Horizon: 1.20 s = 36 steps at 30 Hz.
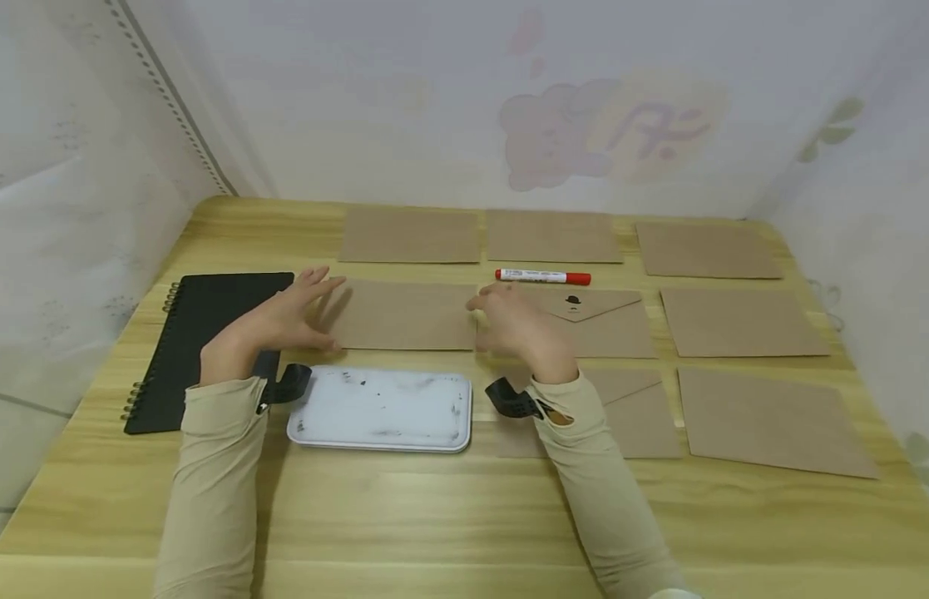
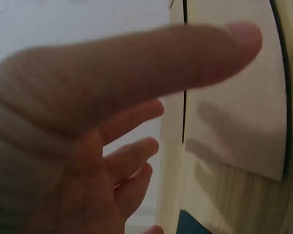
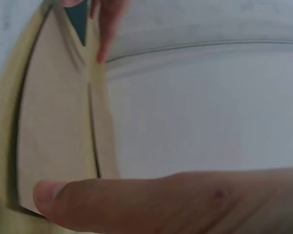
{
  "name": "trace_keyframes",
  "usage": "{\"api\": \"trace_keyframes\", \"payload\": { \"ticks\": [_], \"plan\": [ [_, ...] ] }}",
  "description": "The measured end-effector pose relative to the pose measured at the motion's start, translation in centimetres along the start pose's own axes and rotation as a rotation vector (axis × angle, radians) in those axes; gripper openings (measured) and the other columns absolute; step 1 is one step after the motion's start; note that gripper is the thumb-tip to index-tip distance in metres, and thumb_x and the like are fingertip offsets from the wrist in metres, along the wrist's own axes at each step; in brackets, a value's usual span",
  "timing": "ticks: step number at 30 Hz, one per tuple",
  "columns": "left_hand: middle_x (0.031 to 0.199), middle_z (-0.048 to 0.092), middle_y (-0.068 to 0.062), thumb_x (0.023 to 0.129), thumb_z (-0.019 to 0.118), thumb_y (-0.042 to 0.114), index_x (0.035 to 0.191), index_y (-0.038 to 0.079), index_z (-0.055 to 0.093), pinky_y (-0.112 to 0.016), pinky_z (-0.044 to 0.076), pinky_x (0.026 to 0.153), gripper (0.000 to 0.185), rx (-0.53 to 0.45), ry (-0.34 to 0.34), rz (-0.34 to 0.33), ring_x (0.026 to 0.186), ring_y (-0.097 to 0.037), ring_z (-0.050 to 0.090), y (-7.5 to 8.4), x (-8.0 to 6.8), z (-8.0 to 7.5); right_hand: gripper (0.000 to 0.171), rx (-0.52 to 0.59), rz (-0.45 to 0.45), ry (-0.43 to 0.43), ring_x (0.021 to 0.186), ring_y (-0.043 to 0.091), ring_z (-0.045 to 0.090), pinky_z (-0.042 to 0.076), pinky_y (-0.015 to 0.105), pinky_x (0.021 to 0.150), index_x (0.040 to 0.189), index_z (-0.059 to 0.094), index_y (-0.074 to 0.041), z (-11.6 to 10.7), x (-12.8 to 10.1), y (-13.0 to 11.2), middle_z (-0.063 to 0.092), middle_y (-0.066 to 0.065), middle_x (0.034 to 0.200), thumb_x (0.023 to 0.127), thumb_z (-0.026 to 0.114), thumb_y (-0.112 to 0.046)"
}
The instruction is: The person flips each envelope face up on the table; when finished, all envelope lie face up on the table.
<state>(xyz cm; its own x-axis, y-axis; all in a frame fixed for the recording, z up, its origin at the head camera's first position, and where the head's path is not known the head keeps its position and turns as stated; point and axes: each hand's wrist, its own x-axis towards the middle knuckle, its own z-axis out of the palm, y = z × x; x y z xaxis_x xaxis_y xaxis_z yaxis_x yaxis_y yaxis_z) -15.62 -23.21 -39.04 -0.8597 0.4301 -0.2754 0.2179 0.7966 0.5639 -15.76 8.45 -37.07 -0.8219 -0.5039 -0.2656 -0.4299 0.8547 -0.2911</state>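
A brown envelope (image 1: 404, 314) lies flat in the middle of the desk (image 1: 449, 516). The left hand (image 1: 295, 312) is at its 9 o'clock edge, fingers straight and spread, holding nothing. The right hand (image 1: 509, 320) is at its 3 o'clock edge, fingers loose and open; I cannot tell if it touches the paper. A white tray (image 1: 382, 409) sits at 6 o'clock, a red marker (image 1: 542, 276) near 2 o'clock, a black notebook (image 1: 198, 333) at 9 o'clock.

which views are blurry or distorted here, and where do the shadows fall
Head view: sharp, even light, wide-angle bend at table edges; soft shadow beside left hand on the envelope. Left wrist view: thumb close and blurred. Right wrist view: thumb soft, envelope edges curved.
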Motion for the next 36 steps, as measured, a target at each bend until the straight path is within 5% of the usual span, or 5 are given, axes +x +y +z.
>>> {"api": "trace_keyframes", "payload": {
  "ticks": [6,15,21,36],
  "plan": [
    [0.151,0.007,-0.024,0.074,0.079,0.026,0.145,0.0,0.024,-0.066,-0.001,0.101,0.094,-0.03,-0.043,0.005,0.137,-0.041,0.0,-0.4,0.2,0.3,0.056,-0.061,-0.043,-0.036,0.134,0.035,0.025,0.015,0.044,0.109,0.128,0.056,-0.009,1.6,1.2,-0.4,0.047,0.008,0.136,0.075,0.073,-0.014],
    [0.151,0.011,-0.022,0.078,0.076,0.026,0.144,0.0,0.03,-0.06,0.017,0.102,0.084,-0.03,-0.056,-0.056,0.134,-0.045,0.012,-0.7,0.4,0.8,0.048,-0.04,-0.11,0.008,0.118,0.026,0.046,0.032,0.036,0.102,0.122,0.061,-0.005,2.2,1.8,0.4,0.056,0.01,0.126,0.075,0.07,-0.003],
    [0.151,0.011,-0.022,0.077,0.077,0.023,0.143,0.001,0.032,-0.059,0.018,0.102,0.084,-0.041,-0.047,-0.066,0.135,-0.044,0.012,-0.6,0.7,0.9,0.037,-0.086,-0.195,0.043,0.113,0.027,0.05,0.029,0.037,0.104,0.111,0.067,-0.005,2.1,1.8,1.0,0.061,0.01,0.117,0.075,0.065,-0.005],
    [0.148,0.011,-0.03,0.074,0.079,0.016,0.141,-0.003,0.032,-0.06,0.021,0.101,0.085,0.02,-0.044,-0.051,0.132,-0.048,0.015,0.3,1.1,1.2,0.04,0.08,-0.128,-0.005,0.114,0.026,0.051,0.033,0.035,0.1,0.117,0.064,-0.003,1.9,1.7,0.8,0.06,0.008,0.121,0.078,0.066,-0.013]
  ]
}}
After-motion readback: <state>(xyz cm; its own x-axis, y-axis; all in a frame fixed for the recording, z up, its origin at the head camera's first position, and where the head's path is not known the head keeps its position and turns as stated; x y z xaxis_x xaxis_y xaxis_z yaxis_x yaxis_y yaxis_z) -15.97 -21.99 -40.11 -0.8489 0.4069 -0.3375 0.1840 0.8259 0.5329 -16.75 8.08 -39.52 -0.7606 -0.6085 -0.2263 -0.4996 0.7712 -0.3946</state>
